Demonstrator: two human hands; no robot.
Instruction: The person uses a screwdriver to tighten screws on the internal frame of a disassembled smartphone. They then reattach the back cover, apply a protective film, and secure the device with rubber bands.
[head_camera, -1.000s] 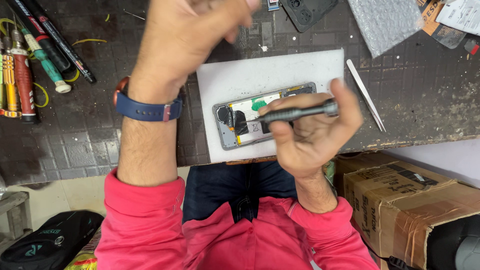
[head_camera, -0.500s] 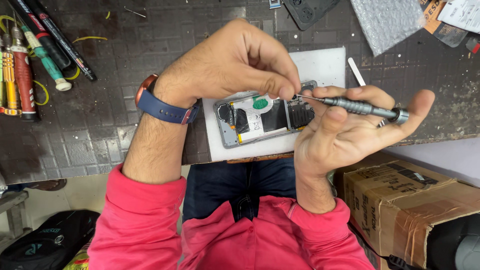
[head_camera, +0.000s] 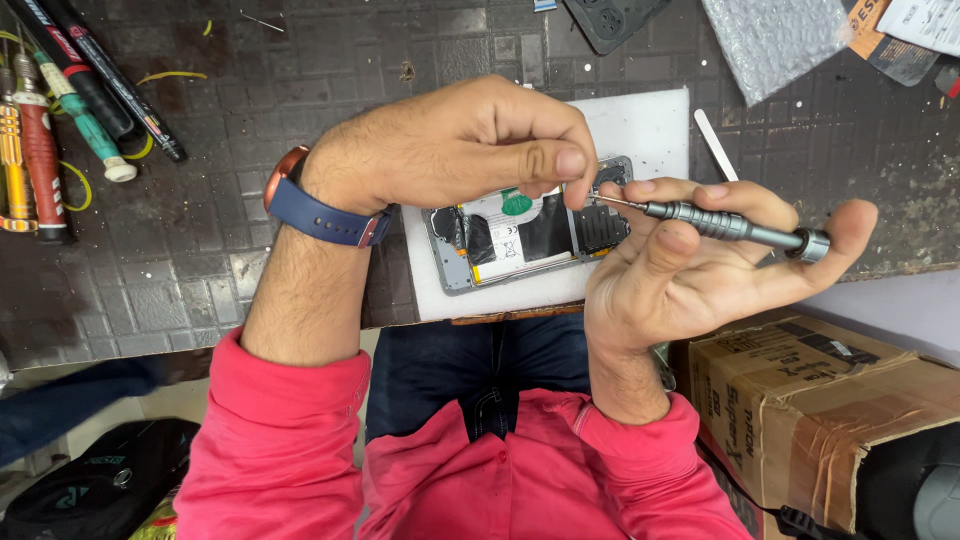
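An opened phone (head_camera: 530, 238) with its back off lies on a white pad (head_camera: 650, 130), showing a black battery and circuit parts. My right hand (head_camera: 690, 270) holds a grey precision screwdriver (head_camera: 730, 226) almost level, its tip pointing left over the phone. My left hand (head_camera: 470, 145), with a blue-strapped watch on the wrist, hovers above the phone, thumb and forefinger pinched together right at the screwdriver's tip. Whether something tiny sits between those fingers cannot be made out.
Several screwdrivers and pens (head_camera: 60, 110) lie at the far left of the dark gridded bench mat (head_camera: 300, 60). White tweezers (head_camera: 715, 145) rest beside the pad. A bubble-wrap bag (head_camera: 775, 40) and a black phone cover (head_camera: 615, 20) lie at the top. A cardboard box (head_camera: 800, 400) stands lower right.
My left hand came down from the top of the view to pinch at the screwdriver tip. My right hand turned the screwdriver level and moved it right.
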